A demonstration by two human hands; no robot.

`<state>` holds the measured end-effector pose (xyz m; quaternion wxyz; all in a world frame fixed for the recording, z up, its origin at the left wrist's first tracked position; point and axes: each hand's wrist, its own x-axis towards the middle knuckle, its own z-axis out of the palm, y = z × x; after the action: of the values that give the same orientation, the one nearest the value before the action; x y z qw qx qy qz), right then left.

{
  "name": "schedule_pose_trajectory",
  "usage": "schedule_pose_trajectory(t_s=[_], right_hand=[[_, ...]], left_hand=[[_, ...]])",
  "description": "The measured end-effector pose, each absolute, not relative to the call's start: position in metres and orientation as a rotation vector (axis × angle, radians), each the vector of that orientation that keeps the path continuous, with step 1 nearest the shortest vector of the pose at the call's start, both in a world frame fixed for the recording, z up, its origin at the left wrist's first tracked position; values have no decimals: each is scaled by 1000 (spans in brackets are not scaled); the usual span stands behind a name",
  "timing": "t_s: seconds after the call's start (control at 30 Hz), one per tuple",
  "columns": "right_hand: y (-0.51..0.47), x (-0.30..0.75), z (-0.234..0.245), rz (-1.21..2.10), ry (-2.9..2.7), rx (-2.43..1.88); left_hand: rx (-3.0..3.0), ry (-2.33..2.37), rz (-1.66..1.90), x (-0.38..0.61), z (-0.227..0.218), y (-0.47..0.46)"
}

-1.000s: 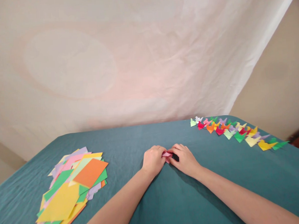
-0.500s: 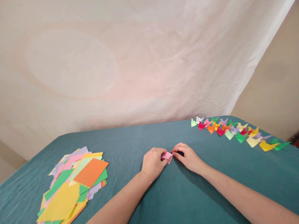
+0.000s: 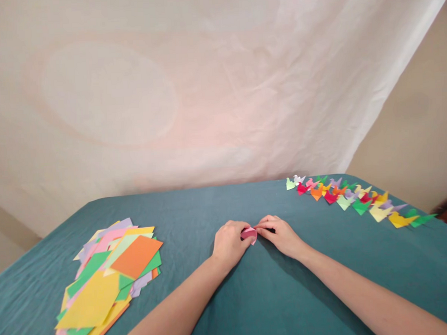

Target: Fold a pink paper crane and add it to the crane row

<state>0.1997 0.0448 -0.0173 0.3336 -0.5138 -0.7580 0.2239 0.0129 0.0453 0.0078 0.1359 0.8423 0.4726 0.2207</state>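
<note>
A small piece of folded pink paper (image 3: 249,233) is held just above the tabletop, in the middle of the view. My left hand (image 3: 232,241) grips it between thumb and fingers from the left side. From the right, my right hand (image 3: 277,233) pinches at its upper right corner with thumb and fingertips. Part of the paper is hidden behind the left thumb and fingers, so its exact fold shape cannot be made out.
A loose heap of coloured paper sheets (image 3: 136,257) lies at the left. Several folded paper birds (image 3: 379,212) stand in slanting rows at the back right. Dark green cloth (image 3: 195,209) covers the table, and a pale sheet (image 3: 220,112) hangs behind it.
The right fingertips have come in closer and now pinch the pink paper's corner. The paper's right end looks more curved than before. My left hand has kept its place.
</note>
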Motion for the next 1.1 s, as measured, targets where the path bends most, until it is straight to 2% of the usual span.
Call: schedule_pose_trajectory(t_s=[1.1], right_hand=[[48,190,-17,493,-1974,-1445]], left_hand=[[2278,1346,726,11,2,48]])
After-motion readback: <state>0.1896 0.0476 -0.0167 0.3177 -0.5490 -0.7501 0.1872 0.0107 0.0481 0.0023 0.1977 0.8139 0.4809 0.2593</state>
